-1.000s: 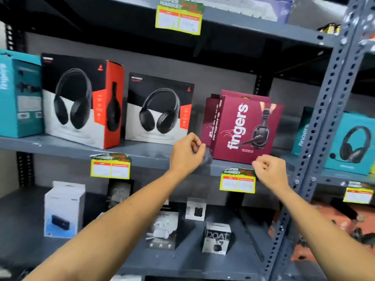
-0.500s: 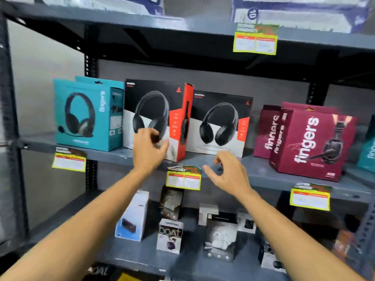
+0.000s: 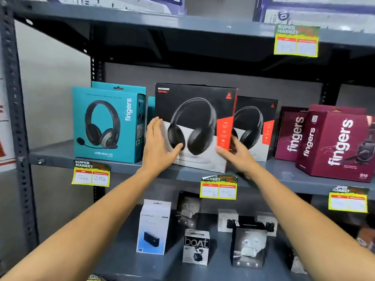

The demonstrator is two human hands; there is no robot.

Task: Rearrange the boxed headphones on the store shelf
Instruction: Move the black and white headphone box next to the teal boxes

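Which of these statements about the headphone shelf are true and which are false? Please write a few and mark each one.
1. Both hands are on the black and red headphone box. True: the left hand is at its left edge, the right hand at its right edge.
2. The teal fingers box stands right of that box. False: it stands left.
3. The maroon fingers boxes lie on the lower shelf. False: they share the headphone shelf.
4. A boat box stands on the lower shelf. True.
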